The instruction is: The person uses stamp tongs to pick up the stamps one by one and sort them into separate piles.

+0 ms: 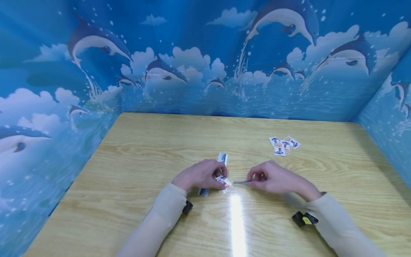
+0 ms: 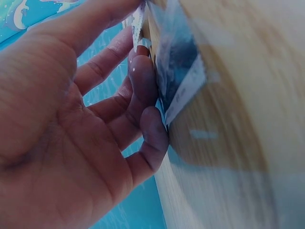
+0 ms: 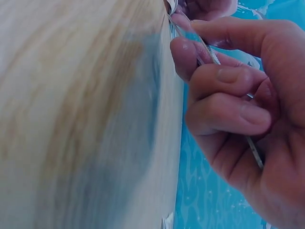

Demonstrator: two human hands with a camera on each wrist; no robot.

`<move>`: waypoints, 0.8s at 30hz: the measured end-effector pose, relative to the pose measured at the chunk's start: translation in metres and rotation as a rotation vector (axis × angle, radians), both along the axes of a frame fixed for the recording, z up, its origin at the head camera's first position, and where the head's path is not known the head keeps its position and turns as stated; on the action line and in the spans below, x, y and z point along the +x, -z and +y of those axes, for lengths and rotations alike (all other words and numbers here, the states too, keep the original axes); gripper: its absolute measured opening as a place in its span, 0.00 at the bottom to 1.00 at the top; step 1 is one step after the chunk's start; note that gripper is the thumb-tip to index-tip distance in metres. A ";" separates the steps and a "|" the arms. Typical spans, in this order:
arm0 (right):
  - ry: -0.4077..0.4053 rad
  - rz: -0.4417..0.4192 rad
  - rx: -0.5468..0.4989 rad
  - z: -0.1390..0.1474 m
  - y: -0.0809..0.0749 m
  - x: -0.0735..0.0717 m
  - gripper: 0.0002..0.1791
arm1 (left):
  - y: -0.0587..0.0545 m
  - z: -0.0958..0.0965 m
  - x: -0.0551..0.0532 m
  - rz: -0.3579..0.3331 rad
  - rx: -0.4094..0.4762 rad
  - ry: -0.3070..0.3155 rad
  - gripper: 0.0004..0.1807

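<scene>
Closely set: tweezers (image 1: 240, 182) and printed card (image 1: 226, 182)

The left hand (image 1: 205, 174) pinches the printed card over the desk (image 1: 144, 150), beside a dark-and-white strip (image 1: 223, 158); the right hand (image 1: 276, 177) grips the tweezers, tips near that card. Small cards (image 1: 279, 150) lie clustered farther back.

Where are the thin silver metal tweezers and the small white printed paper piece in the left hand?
Thin silver metal tweezers (image 1: 240, 182): head view, on the projecting prongs.
Small white printed paper piece (image 1: 227, 183): head view, uncovered printed face.
</scene>
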State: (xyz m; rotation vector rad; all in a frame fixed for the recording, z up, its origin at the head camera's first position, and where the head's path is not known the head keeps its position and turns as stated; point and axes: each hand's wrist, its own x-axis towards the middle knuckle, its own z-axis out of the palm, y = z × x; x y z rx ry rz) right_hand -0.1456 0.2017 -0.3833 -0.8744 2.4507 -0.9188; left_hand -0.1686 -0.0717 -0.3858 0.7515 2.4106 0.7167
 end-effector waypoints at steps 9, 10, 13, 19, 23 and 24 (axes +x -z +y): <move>-0.039 0.031 -0.012 -0.008 0.005 -0.001 0.02 | 0.000 0.000 0.000 -0.003 -0.005 -0.003 0.12; -0.042 0.033 -0.012 -0.009 0.005 -0.002 0.02 | -0.001 0.000 0.000 -0.002 -0.005 -0.002 0.12; -0.047 0.036 -0.013 -0.009 0.006 -0.002 0.03 | -0.001 0.000 0.000 -0.001 -0.003 0.001 0.12; -0.056 0.048 -0.025 -0.008 0.006 -0.002 0.02 | -0.003 0.000 0.001 0.001 -0.007 0.007 0.12; -0.053 0.040 -0.043 -0.005 0.004 -0.001 0.02 | -0.003 -0.001 0.000 -0.006 -0.006 0.008 0.12; -0.049 0.037 -0.046 -0.004 0.004 -0.001 0.02 | -0.003 -0.001 0.000 -0.011 -0.006 0.006 0.12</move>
